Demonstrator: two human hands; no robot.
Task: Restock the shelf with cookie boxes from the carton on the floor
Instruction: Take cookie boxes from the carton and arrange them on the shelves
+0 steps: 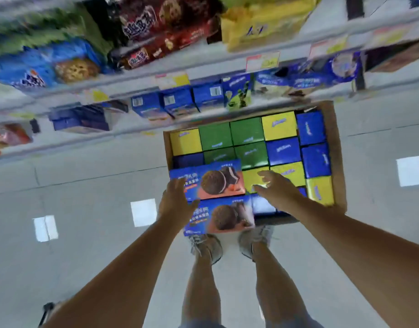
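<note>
Setting: pale grey tiled shop floor (85, 233) runs beside white metal shelving (203, 74) stocked with biscuit packs; the whole view is motion-blurred.
Carton: an open brown cardboard carton (336, 143) sits on the floor against the foot of the shelving, just ahead of the person's grey shoes (207, 247).
Contents: small yellow, green and blue boxes (246, 133) stand packed in tight rows. Two flat blue-and-orange cookie boxes lie on top at the near edge, the upper cookie box (218, 181) touching the lower cookie box (225, 216).
Left hand: the left hand (175, 202) is at the left end of the two flat boxes, fingers straight and slightly spread. Blur hides whether it touches them.
Right hand: the right hand (278, 189) hovers over a yellow box just right of the upper cookie box, fingers spread wide and holding nothing.
Progress: early, by the look of it. The carton looks nearly full and no box is lifted. A row of blue boxes on the shelf (180, 102) shows some stock in place, and nearly everything in the carton remains to be shelved.
Room: open floor lies left, right and behind. The shelf lips overhang the far side of the carton, so a lifted box probably needs to come up and toward the person before going in.
</note>
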